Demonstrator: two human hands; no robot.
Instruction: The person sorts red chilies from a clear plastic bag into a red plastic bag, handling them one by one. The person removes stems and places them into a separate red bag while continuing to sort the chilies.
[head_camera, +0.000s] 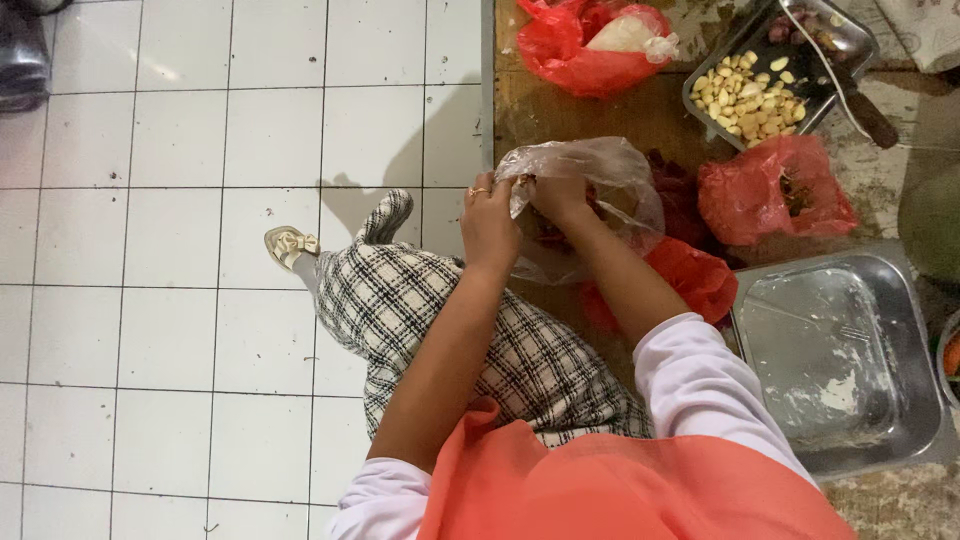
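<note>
Nearest the camera, an orange apron (600, 490) covers the person's front, with white sleeves pushed up so the forearms stay bare for messy work. Both arms reach forward over a checked skirt (430, 310) to the near edge of a worn wooden table (620, 115).

There the left hand (488, 222), a ring on one finger, is closed on the rim of a clear plastic bag (590, 185), pinching the film so the mouth stays open. The right hand (558, 198) is pushed into that mouth, fingers curled and pressed against the plastic; whether they grip anything inside I cannot tell, since the crinkled film hides the dark contents. The bag rests at the table's near-left edge, right in front of the body.

Just right of it lie crumpled red bags (775, 190), one showing dark bits at its opening. Nearer on the right sits an empty steel tray (850, 430), smeared with white residue. Farther off, a second steel tray (700, 85) holds peeled garlic cloves (745, 100), and another red bag (590, 45) lies at the far edge. White floor tiles (180, 250) fill the left.
</note>
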